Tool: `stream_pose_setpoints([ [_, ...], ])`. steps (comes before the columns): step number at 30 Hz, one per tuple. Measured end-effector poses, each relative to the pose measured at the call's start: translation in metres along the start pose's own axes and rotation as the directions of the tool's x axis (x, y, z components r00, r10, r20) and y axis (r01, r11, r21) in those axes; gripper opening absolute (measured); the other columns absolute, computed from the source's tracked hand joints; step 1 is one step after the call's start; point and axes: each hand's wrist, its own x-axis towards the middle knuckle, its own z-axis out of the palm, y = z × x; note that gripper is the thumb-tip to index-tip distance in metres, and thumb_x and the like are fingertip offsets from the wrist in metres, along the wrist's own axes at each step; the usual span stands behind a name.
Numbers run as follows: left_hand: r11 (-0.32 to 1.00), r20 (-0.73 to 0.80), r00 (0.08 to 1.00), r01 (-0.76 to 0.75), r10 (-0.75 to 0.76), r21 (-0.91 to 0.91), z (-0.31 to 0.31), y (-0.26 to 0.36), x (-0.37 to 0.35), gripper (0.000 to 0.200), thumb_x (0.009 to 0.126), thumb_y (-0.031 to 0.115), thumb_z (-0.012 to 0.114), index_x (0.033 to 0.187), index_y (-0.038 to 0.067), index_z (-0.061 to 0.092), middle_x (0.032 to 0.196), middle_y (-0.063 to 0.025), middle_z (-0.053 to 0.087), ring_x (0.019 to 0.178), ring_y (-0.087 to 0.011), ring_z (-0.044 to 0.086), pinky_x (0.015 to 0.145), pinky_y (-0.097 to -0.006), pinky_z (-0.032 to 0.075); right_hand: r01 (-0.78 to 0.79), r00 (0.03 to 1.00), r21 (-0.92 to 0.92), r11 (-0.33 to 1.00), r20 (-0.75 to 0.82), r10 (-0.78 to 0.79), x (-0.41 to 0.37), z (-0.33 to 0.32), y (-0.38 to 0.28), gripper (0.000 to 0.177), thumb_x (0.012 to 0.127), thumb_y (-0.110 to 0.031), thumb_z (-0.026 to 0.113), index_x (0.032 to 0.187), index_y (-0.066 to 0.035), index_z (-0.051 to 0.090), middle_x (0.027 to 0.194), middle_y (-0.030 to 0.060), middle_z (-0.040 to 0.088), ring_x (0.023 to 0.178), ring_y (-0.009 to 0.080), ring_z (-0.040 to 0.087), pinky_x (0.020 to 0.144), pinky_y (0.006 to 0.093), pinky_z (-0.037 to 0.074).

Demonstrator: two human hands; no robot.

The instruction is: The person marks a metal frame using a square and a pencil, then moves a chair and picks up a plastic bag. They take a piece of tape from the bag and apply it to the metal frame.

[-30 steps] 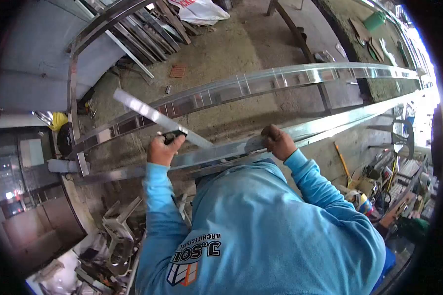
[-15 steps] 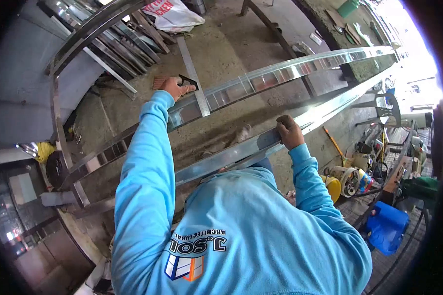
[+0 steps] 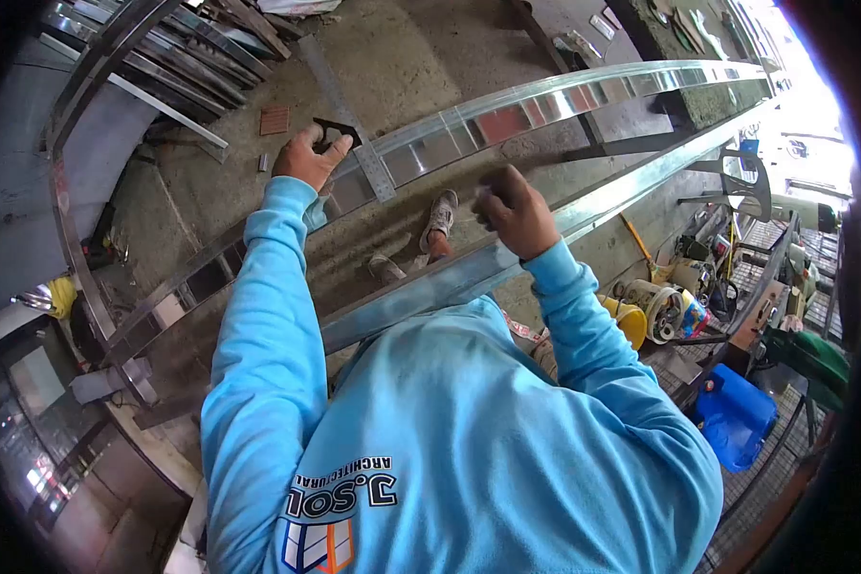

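My left hand [image 3: 308, 158] is closed on the black head of a combination square [image 3: 380, 177]. The square's long steel blade lies across the far shiny metal bar [image 3: 488, 129], which is ribbed with reflections. My right hand [image 3: 518, 212] hovers above the near metal bar [image 3: 430, 292], fingers curled in. Whatever it may hold is hidden, and its fingertips are slightly blurred. Both bars run side by side from lower left to upper right, with my shoes [image 3: 440, 218] showing on the floor between them.
Metal lengths [image 3: 196, 57] are stacked at the upper left beside an upright metal frame [image 3: 62, 182]. A small brown tile-like piece [image 3: 275, 120] lies on the floor. To the right are a chair [image 3: 746, 187], a yellow bucket [image 3: 627, 320], a blue container [image 3: 737, 416] and assorted tools.
My right hand has lifted off the near bar and moved up and left toward the far bar. The left hand still holds the square across the far bar. The whole view has shifted slightly.
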Motion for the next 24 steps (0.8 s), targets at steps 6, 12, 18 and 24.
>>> stream_pose_setpoints([
  [6,0.998,-0.013,0.999,0.046,-0.046,0.030,-0.006,0.015,-0.009,0.091,0.074,0.070,0.064,0.122,-0.006,0.056,0.121,-0.0261,0.059,0.112,-0.0366,0.058,0.093,-0.0409,0.048,0.252,0.967,-0.174,0.952,0.089,-0.240,0.043,0.031,-0.035,0.020,0.083,-0.015,0.061,0.100,-0.003,0.057,0.088,0.0220,0.064,0.084,0.0401,0.064,0.071,0.0431,0.051],
  [12,0.997,-0.003,0.997,0.081,-0.081,0.008,-0.005,0.018,-0.012,0.097,0.071,0.076,0.061,0.125,-0.005,0.054,0.123,-0.0270,0.057,0.112,-0.0363,0.058,0.094,-0.0413,0.047,0.284,0.956,-0.156,0.946,0.118,-0.267,0.062,0.045,-0.044,0.022,0.084,-0.018,0.061,0.100,-0.004,0.055,0.086,0.0222,0.064,0.084,0.0411,0.063,0.071,0.0459,0.050],
  [18,0.997,-0.041,0.999,0.036,-0.033,0.075,-0.006,0.023,-0.015,0.087,0.076,0.071,0.060,0.120,-0.003,0.058,0.111,-0.0252,0.063,0.106,-0.0372,0.062,0.089,-0.0431,0.050,0.248,0.965,-0.241,0.938,0.151,-0.216,0.094,0.068,-0.046,0.017,0.087,-0.016,0.059,0.098,-0.004,0.057,0.083,0.0165,0.066,0.080,0.0304,0.067,0.070,0.0386,0.052],
  [24,0.982,-0.089,0.996,0.020,-0.003,0.188,-0.002,0.015,-0.012,0.079,0.078,0.069,0.059,0.115,0.000,0.060,0.109,-0.0239,0.064,0.103,-0.0383,0.062,0.087,-0.0432,0.050,0.298,0.952,-0.416,0.859,0.199,-0.234,0.121,0.092,-0.046,0.018,0.087,-0.020,0.056,0.099,-0.007,0.057,0.087,0.0189,0.066,0.084,0.0382,0.065,0.072,0.0444,0.051],
])
